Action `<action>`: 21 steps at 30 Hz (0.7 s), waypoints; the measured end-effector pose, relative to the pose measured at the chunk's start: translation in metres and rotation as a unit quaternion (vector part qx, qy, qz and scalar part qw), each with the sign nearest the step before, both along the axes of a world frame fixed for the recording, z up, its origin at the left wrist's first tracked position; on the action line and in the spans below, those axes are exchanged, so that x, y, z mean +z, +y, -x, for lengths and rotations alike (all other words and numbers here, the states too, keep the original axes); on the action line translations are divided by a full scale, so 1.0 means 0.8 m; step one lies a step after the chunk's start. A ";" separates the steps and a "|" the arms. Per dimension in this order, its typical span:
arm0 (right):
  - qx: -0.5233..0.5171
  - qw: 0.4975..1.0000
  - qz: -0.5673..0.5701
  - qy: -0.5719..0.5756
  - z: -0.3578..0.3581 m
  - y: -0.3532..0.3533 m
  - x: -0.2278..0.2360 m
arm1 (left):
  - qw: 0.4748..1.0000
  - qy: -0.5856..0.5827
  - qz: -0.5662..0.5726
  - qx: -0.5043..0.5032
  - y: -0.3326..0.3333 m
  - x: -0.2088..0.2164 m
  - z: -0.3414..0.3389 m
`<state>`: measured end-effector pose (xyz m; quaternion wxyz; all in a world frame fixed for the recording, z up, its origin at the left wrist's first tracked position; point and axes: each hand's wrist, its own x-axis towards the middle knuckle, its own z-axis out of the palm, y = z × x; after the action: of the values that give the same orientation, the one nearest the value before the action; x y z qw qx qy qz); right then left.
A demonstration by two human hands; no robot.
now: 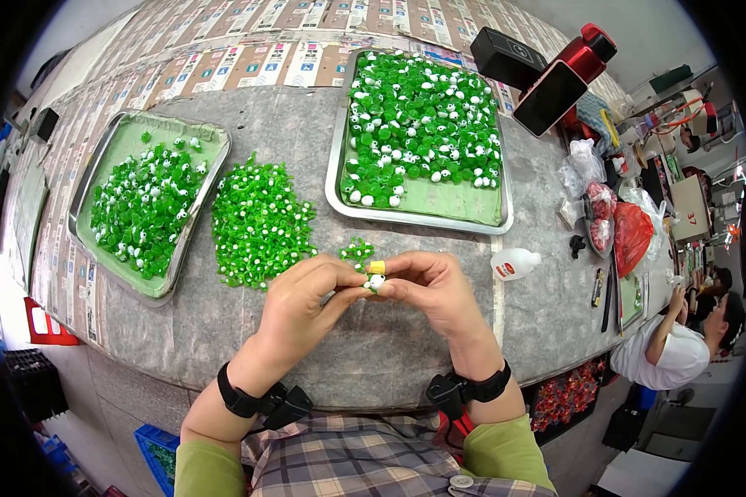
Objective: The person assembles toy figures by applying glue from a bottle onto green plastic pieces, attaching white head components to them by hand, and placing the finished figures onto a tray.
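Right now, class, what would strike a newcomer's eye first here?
Top centre, a big metal tray heaped with green-and-white pieces dominates. A smaller tray sits at left, a bright-green pile between them. At centre, the left hand and right hand pinch a small white-and-green piece.

Your left forearm [211,418] slants up and rightward from the lower left of the frame, and your right forearm [499,407] rises up and leftward from the lower right, so the two lean in toward each other. Your left wrist [261,362] bends little, carrying your left hand [301,302] to the centre of the frame, its fingers curled and its thumb stretched rightward in a pinch. Just right of centre, your right hand [438,290] faces it, index finger reaching left above the thumb, the remaining fingers largely hidden. The fingertips of both hands come close together, thumbs pointing at one another
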<state>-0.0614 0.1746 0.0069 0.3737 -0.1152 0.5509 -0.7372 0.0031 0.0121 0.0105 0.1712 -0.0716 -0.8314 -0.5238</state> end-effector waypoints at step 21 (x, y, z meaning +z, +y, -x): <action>-0.065 0.997 0.031 -0.006 0.005 0.001 -0.003 | 0.957 -0.086 -0.273 0.037 -0.011 -0.001 0.000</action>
<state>-0.0650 0.1751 0.0043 0.3246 -0.0865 0.5316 -0.7775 0.0035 0.0033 0.0098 0.1314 0.0538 -0.6703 -0.7283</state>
